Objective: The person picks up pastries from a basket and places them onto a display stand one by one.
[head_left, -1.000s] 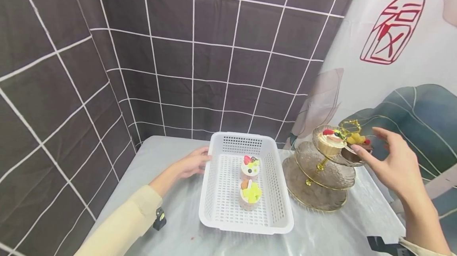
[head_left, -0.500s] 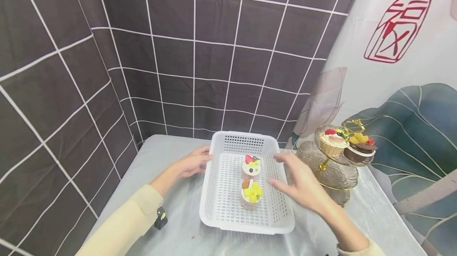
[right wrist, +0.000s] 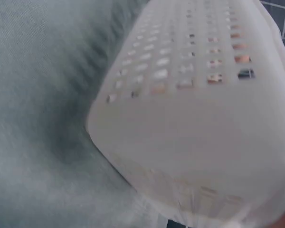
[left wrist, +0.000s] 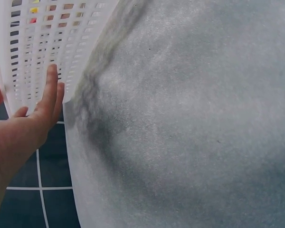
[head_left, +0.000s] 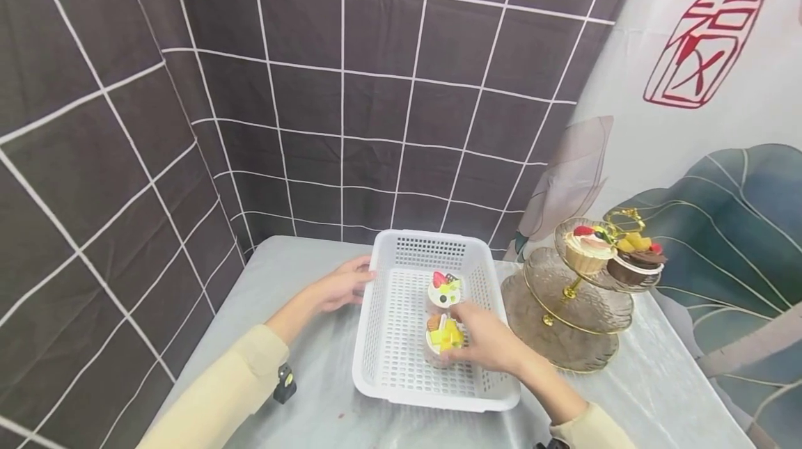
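Note:
A white plastic basket [head_left: 432, 400] stands on the table with two toy dessert cups inside. My right hand [head_left: 485, 337] reaches over the basket's right side and holds the nearer cup [head_left: 436, 350], topped with yellow fruit pieces, thumb on its near side and fingers on its far side. Just behind is the other cup [head_left: 441, 294], with white cream and a strawberry. My left hand [head_left: 338, 285] rests at the basket's left rim; the left wrist view shows its straight fingers [left wrist: 50, 95] along the outer wall. The right wrist view has mostly the basket's outer side [right wrist: 190, 128].
Right of the basket stands a three-tier stand [head_left: 557, 337] of glass plates with gold rims. Its top plate bears a cream cupcake [head_left: 589, 252] and a chocolate cupcake [head_left: 635, 264]. A dark gridded cloth [head_left: 376, 108] hangs behind the table.
My right hand has moved left from the stand's top plate into the basket and taken hold of the nearer dessert cup. The left hand stays at the rim.

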### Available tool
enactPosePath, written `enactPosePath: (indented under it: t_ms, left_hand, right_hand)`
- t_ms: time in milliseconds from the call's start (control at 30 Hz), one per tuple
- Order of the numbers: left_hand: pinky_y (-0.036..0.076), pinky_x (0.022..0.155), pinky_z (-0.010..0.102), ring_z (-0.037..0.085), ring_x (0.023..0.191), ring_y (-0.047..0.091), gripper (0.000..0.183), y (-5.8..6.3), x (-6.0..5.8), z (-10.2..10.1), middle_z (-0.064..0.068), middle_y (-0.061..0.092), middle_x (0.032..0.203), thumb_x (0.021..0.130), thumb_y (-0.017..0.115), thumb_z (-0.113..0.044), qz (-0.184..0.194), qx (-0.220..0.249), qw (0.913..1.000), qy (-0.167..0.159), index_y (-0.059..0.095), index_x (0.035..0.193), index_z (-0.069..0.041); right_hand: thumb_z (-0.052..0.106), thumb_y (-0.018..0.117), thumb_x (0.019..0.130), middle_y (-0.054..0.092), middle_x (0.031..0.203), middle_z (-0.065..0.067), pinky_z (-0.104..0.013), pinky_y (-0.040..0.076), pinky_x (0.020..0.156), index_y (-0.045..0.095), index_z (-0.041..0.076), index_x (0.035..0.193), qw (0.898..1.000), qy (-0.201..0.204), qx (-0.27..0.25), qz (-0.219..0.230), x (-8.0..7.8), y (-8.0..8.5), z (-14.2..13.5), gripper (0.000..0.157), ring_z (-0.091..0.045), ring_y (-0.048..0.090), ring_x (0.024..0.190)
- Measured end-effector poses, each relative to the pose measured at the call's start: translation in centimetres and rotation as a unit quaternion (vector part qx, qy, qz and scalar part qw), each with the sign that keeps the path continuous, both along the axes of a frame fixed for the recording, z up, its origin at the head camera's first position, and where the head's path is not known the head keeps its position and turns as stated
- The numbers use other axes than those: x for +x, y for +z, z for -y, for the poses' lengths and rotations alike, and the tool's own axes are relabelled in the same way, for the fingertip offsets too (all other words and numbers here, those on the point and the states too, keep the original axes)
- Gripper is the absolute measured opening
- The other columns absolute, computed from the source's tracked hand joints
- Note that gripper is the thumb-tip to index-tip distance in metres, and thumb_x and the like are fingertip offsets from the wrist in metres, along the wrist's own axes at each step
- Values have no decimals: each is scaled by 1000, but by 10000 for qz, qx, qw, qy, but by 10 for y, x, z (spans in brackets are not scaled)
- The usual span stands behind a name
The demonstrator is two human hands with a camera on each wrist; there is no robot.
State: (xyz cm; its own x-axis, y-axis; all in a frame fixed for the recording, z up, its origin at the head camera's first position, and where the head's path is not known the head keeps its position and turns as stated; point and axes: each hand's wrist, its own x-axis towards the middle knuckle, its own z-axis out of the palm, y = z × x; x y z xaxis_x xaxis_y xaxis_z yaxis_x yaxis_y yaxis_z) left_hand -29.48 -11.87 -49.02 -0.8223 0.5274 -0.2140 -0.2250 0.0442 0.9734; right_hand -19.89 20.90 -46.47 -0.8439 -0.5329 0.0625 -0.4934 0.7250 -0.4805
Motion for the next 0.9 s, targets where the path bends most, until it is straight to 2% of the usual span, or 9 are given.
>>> enactPosePath:
  t_ms: [100,233,300,367,533,633,733,833,900]
  left_hand:
    - [44,114,65,50,144,46,57,0,1,-2,27,37,163,114,43,-16,0,-24,10000,9,22,166,-3]
    - [46,113,64,49,143,47,57,-3,-2,-4,27,39,162,114,44,-16,1,-36,10000,42,23,165,-4]
    - [46,112,64,49,142,48,57,-4,-3,-4,26,39,162,113,45,-16,-9,-33,10000,54,24,165,-4]
    - [47,112,64,48,142,49,57,-5,-4,-4,27,39,162,113,45,-16,-22,-37,10000,41,24,165,-4]
    - [48,111,63,48,141,50,58,-5,-6,-5,26,40,162,113,45,-17,-38,-67,10000,35,23,166,-4]
    - [49,111,62,48,140,50,59,-4,-6,-5,26,40,162,113,46,-17,-28,-74,10000,54,23,166,-4]
    - [49,111,61,47,140,51,58,-3,-5,-3,26,40,162,113,46,-16,1,-64,10000,60,23,165,-5]
    - [49,111,62,47,139,51,57,0,-3,-1,26,40,161,113,46,-15,27,-63,9999,102,25,165,-5]
    - [49,110,63,48,139,51,56,1,-2,0,27,39,161,113,45,-15,-15,-70,9999,77,24,164,-4]
  right_hand:
    - [30,98,75,69,128,-12,-50,57,93,60,2,139,9995,-20,294,-93,4,-3,7,79,-27,67,110]
    - [28,98,74,70,129,-11,-48,59,91,59,6,141,9986,9,414,-331,9,-4,10,80,-26,68,109]
    - [29,97,76,70,129,-10,-48,59,92,58,6,145,9987,49,291,-412,11,1,7,82,-26,69,110]
    - [28,95,77,70,129,-9,-45,60,90,59,6,142,9987,40,116,-490,13,8,1,78,-24,69,109]
    - [26,95,77,72,123,-6,-41,62,85,62,4,135,9934,-462,-543,-900,24,32,-26,70,-19,70,102]
    - [24,97,76,74,119,-6,-38,62,83,63,5,135,9828,-927,-851,-1351,32,45,-47,70,-19,70,98]
    - [18,98,74,75,115,-9,-23,59,83,63,4,134,9673,-1407,-1241,-1705,38,54,-69,71,-15,70,97]
    - [10,97,74,73,117,-14,-9,53,84,62,1,136,9512,-1854,-1678,-1806,42,59,-88,71,-4,66,98]
    - [8,95,77,71,121,-16,-4,50,86,61,0,138,9431,-2144,-1829,-1766,42,59,-96,70,5,61,102]
